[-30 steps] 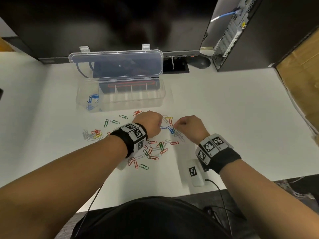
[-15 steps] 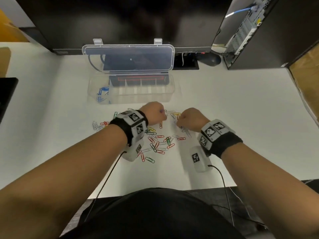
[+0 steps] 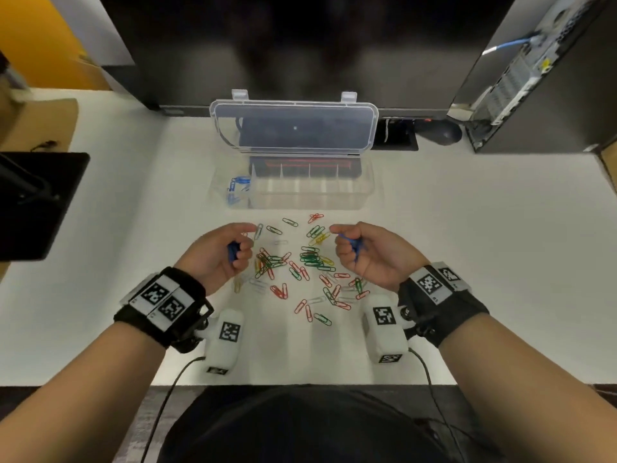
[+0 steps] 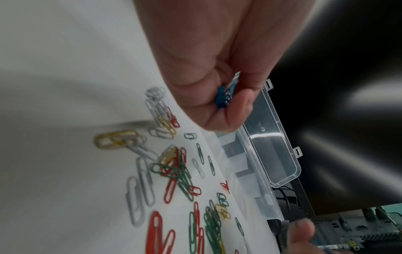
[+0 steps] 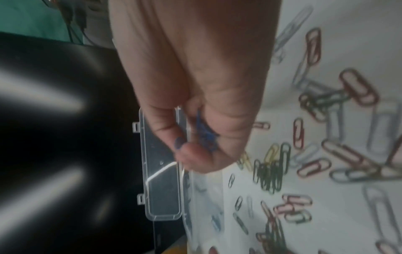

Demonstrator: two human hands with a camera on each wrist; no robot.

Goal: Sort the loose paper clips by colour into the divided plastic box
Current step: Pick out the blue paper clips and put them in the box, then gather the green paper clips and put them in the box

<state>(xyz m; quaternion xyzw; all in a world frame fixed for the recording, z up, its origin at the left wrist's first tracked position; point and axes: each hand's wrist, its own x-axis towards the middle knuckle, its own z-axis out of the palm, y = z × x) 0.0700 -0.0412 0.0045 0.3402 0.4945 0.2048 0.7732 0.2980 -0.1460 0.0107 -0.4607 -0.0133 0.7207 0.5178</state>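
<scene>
1. The left hand [image 3: 222,253] curls around a bunch of blue clips [image 3: 232,251] above the white counter [image 3: 467,262].
2. The right hand [image 3: 367,253] grips more blue clips [image 3: 352,244].
3. Loose paper clips [image 3: 300,265] lie scattered between both hands.
4. The divided plastic box [image 3: 300,192] sits open beyond them, blue clips in its leftmost compartment.
</scene>
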